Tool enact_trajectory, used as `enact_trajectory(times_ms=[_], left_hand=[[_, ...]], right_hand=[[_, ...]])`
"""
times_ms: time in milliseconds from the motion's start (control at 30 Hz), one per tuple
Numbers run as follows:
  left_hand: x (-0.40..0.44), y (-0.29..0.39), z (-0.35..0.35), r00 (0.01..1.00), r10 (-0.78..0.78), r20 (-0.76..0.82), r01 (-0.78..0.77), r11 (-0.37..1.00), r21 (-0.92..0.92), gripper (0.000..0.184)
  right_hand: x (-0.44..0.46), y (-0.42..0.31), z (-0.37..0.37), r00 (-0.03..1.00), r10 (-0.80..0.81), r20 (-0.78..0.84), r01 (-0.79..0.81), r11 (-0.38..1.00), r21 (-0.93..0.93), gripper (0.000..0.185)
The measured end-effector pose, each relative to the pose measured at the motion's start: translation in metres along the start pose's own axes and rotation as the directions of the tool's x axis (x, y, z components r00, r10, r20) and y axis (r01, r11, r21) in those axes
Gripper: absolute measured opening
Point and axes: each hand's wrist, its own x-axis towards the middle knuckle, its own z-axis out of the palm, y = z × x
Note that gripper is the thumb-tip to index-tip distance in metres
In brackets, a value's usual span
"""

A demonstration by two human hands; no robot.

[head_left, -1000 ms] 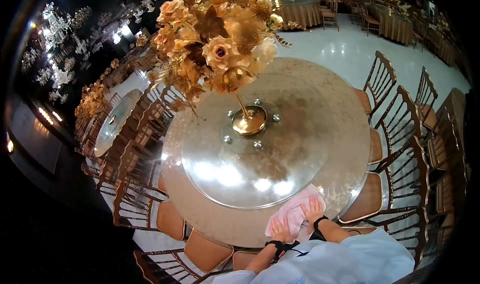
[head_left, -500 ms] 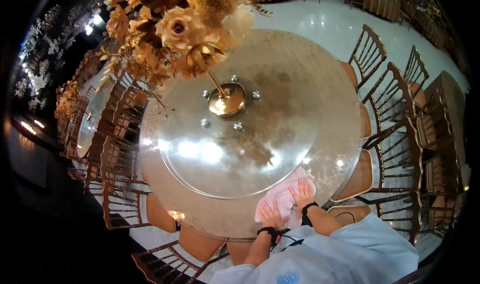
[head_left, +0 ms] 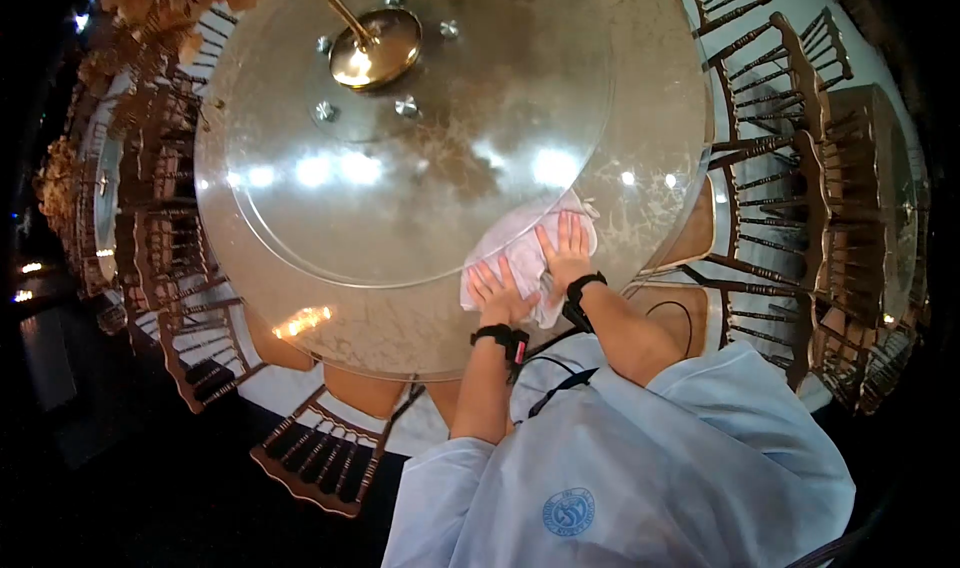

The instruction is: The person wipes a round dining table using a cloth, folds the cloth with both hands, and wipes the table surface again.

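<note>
At the near right edge of the glass turntable [head_left: 400,218], a pale pink cloth [head_left: 510,253] lies crumpled on the round table [head_left: 640,223]. Its upper part meets the turntable's rim; whether any of it tucks under the glass cannot be told.

Left hand [head_left: 503,293]: palm down on the cloth's lower left part, just outside the turntable's rim. Fingers extended and slightly spread; no closed grip. Right hand [head_left: 568,253]: palm down on the cloth's right part, beside the left hand and likewise just off the rim. Fingers straight, pointing away from the body; not curled around the fabric. Contact by both hands is from above. A black wristband [head_left: 585,286] is worn on the right wrist, with a similar black strap [head_left: 490,334] on the left.

Over the turntable's far half: a round gold base [head_left: 375,48] with a slanting stem, ringed by clear knobs [head_left: 405,106]. Beyond the turntable's far left edge: gold and orange flowers [head_left: 150,38], cut by darkness at the border. Light reflections cross the turntable's near half.

Right of the turntable, past the tabletop: brown spindle-back chairs [head_left: 815,168]. Nearer than the turntable: pale blue shirt [head_left: 640,458] with a round blue emblem [head_left: 569,512].
</note>
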Motion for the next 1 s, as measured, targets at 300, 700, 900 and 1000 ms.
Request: enact_trajectory(times_ms=[300, 700, 900, 1000], left_hand=[[0.008, -0.002, -0.024, 1.0, 0.03, -0.004, -0.03, 0.998, -0.054, 0.112], [0.013, -0.006, -0.025, 0.977, 0.084, -0.195, -0.095, 0.994, -0.047, 0.103], [0.015, -0.008, -0.02, 0.953, 0.099, -0.285, -0.125, 0.989, -0.073, 0.098], [0.016, -0.008, -0.023, 0.951, 0.103, -0.292, -0.134, 0.987, -0.089, 0.097]], right_hand=[[0.022, -0.006, -0.009, 1.0, 0.012, 0.027, -0.013, 1.0, 0.016, 0.145], [0.035, -0.013, -0.027, 0.995, 0.011, 0.096, -0.015, 0.999, 0.04, 0.147], [0.041, -0.016, -0.032, 0.992, 0.032, 0.125, -0.032, 0.999, -0.002, 0.147], [0.045, -0.016, -0.033, 0.99, 0.035, 0.135, -0.032, 0.999, -0.027, 0.149]])
